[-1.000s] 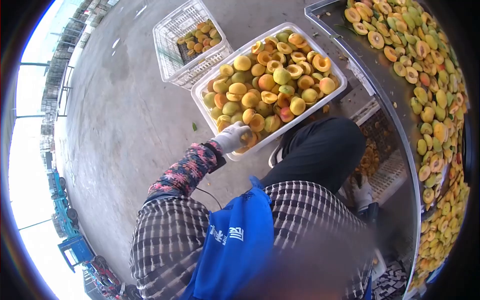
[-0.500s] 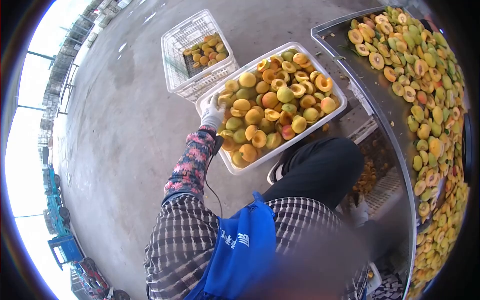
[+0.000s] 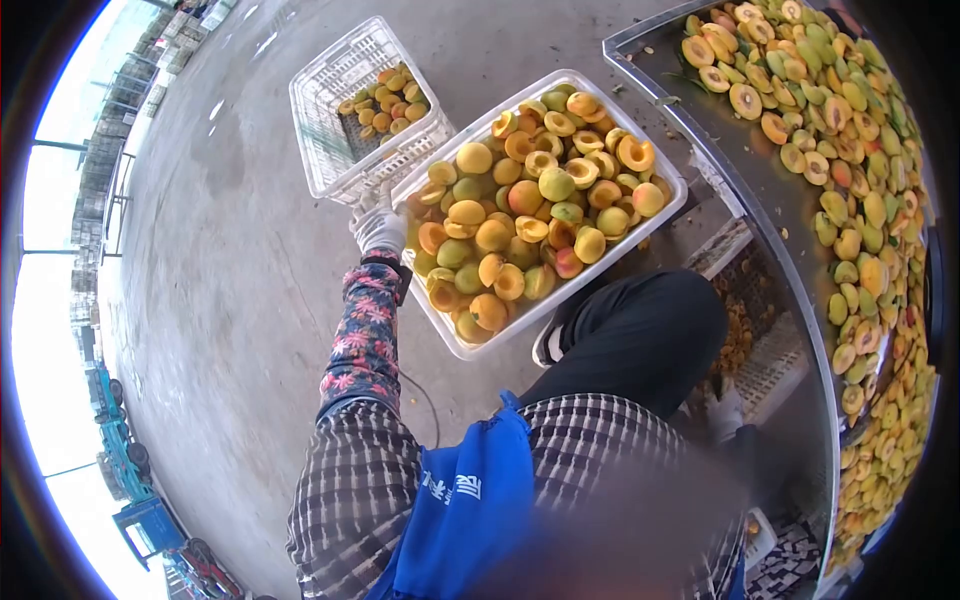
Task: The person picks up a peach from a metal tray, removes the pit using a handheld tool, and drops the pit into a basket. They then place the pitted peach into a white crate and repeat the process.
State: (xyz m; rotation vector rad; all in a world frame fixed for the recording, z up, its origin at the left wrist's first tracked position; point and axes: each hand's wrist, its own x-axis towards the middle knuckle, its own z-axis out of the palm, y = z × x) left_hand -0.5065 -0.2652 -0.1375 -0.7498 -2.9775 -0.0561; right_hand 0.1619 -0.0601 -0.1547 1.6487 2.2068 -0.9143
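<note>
My left hand (image 3: 379,229), in a white glove, is at the left corner of a white plastic tub (image 3: 675,205) heaped with halved and whole apricots (image 3: 530,210). Its fingers are stretched and apart, their tips right by the near side of a white slatted crate (image 3: 330,60). Some apricot halves (image 3: 385,103) lie at the bottom of that crate. Low beside my bent knee, my right hand (image 3: 724,412) shows as a partly hidden white glove near brownish pieces (image 3: 738,340) under the table. I cannot tell what its fingers do.
A metal-edged table (image 3: 770,235) curves along the right, covered with many apricot halves (image 3: 870,200). Another slatted crate (image 3: 775,385) sits beneath it. A cable (image 3: 425,395) runs over the concrete floor (image 3: 230,260). Blue vehicles (image 3: 135,510) stand at far left.
My left hand has moved off the apricots at the tub's corner, leftward and outside the rim towards the slatted crate. The view has shifted slightly.
</note>
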